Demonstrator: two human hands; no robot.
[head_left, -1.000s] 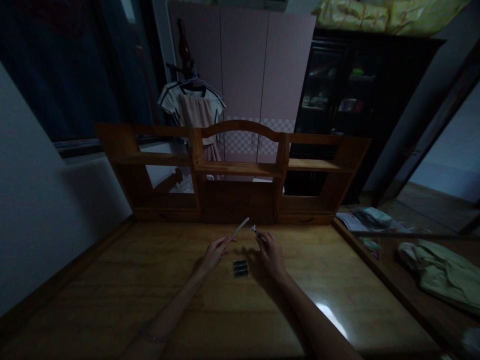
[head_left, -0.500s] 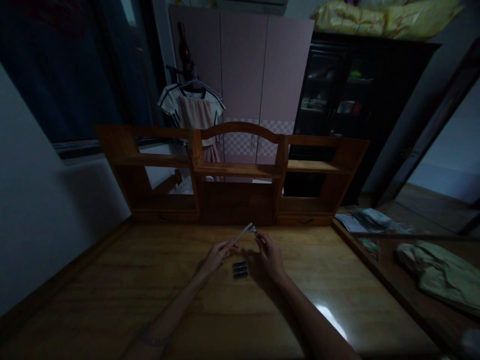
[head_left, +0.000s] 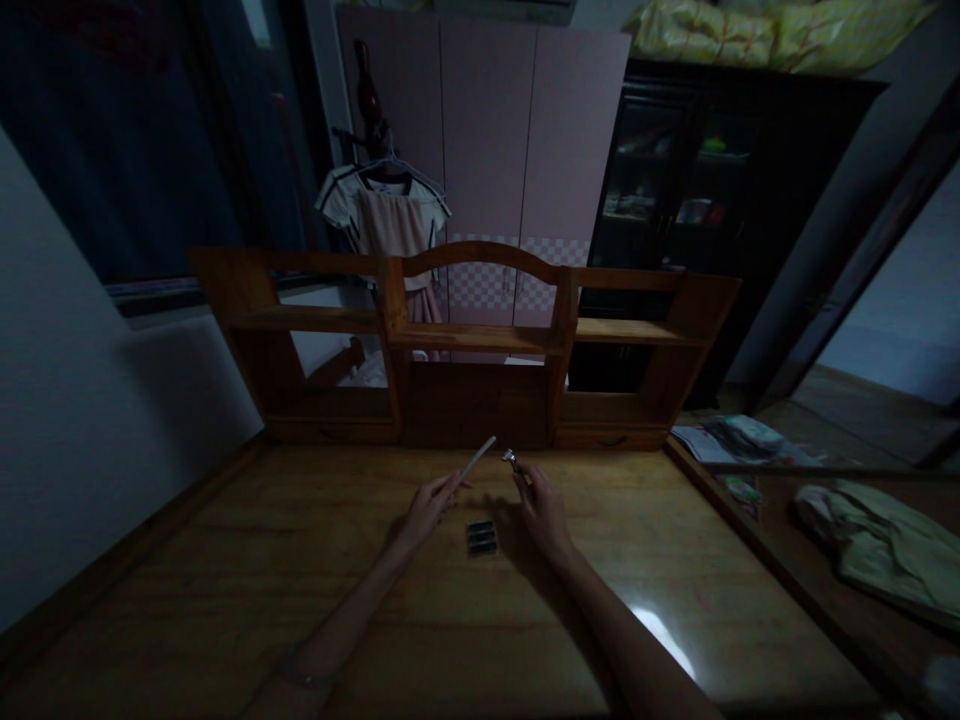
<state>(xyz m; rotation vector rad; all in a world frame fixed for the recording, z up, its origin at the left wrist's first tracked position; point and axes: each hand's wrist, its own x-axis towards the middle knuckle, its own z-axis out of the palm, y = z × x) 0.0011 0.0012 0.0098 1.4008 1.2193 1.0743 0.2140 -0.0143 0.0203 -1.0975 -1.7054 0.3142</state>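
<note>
In the head view, my left hand [head_left: 430,508] is closed round a slim, pale stick [head_left: 478,457], which slants up and to the right. Its exact kind is too dim to make out. My right hand [head_left: 541,505] grips what looks like a razor [head_left: 510,457], its small silver head pointing up and left above my fingers. A narrow gap separates the stick's tip from the silver head. On the desk between my forearms lies a small clear pack [head_left: 481,538] with three dark pieces in a stack.
The wooden desk [head_left: 315,570] carries a shelf unit [head_left: 480,342] along its back edge. A raised wooden edge [head_left: 750,540] runs down the right side. Beyond it lie papers [head_left: 705,443] and a pale green cloth [head_left: 892,545]. A white wall [head_left: 112,450] stands at the left.
The stick's tip has come away from the razor's head, moving slightly left and up. Both hands stay nearly in place with their holds unchanged. The pack has not moved on the desk.
</note>
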